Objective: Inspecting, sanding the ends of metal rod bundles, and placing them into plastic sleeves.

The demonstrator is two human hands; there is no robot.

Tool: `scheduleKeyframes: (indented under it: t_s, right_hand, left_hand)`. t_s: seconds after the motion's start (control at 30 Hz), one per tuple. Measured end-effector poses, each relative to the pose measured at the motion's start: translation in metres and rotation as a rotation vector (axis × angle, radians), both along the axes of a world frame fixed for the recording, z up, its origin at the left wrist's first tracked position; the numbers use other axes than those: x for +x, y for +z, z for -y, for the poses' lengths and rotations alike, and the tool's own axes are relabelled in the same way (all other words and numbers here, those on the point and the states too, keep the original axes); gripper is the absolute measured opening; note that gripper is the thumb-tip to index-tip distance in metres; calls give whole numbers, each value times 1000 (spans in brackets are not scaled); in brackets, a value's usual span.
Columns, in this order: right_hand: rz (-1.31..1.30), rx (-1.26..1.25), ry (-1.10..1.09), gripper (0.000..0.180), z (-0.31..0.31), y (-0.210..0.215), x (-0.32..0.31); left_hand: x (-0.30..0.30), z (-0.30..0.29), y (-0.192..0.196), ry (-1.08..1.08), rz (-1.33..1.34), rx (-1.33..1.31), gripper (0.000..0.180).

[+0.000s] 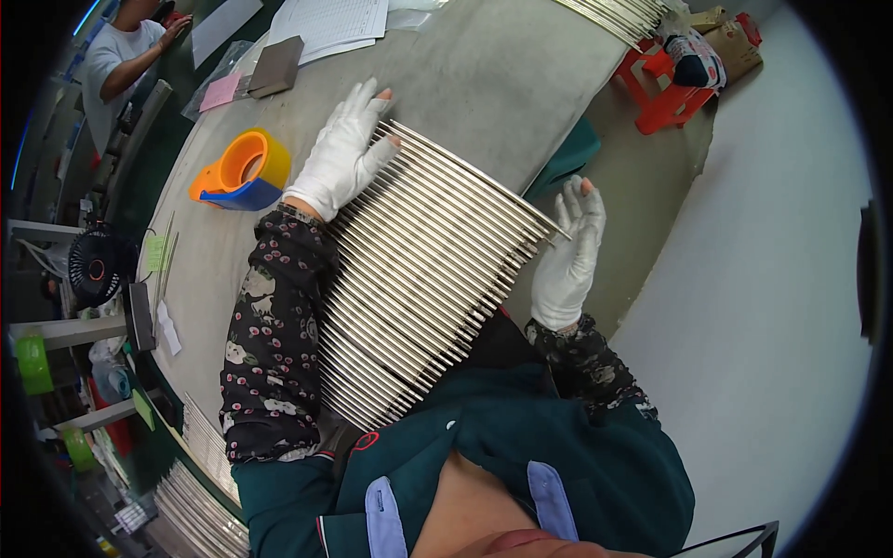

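Observation:
A wide row of thin, shiny metal rods [428, 251] lies side by side on the grey table, its near end reaching toward my body. My left hand [346, 153], in a white glove with bare fingertips showing, rests at the rods' far left ends, fingers stretched out and thumb over the outermost rods. At the opposite ends, my right hand [567, 251] is held upright beside the row, gloved the same way. Its fingers are extended, close to the tip of the farthest rod, and nothing shows in its palm. Whether it touches the rod ends I cannot tell.
Left of the rods stands an orange, yellow and blue tape dispenser [246, 172]. A brown block [276, 67], a pink slip [220, 91] and paper sheets [330, 28] lie farther back. More rods [619, 17] are at the far edge, near a red stool [665, 88]. Another person [126, 70] works at far left.

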State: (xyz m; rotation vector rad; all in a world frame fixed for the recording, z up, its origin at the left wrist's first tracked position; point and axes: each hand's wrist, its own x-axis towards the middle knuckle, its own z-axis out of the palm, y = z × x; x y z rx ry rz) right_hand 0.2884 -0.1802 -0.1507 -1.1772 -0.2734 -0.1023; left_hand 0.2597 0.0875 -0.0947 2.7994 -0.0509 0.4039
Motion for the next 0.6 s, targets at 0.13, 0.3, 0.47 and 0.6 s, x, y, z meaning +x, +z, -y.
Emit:
scheduleKeyframes:
  t_s: [0.13,0.3,0.47,0.6]
  right_hand:
    - [31,-36,-3,58,-17,4,-3]
    - [-38,48,21,46,-24,7,-4]
    - [-14,-92,14,56,-25,15,-4]
    - [-35,-89,104,57,-17,9,5]
  left_hand:
    - [0,-10,-12,-45,-83,9,61]
    - [1,-8,-9,-95,-83,30,61]
    - [-4,5,0,3,-97,455,67]
    - [-8,29,5,-109,-238,343,71]
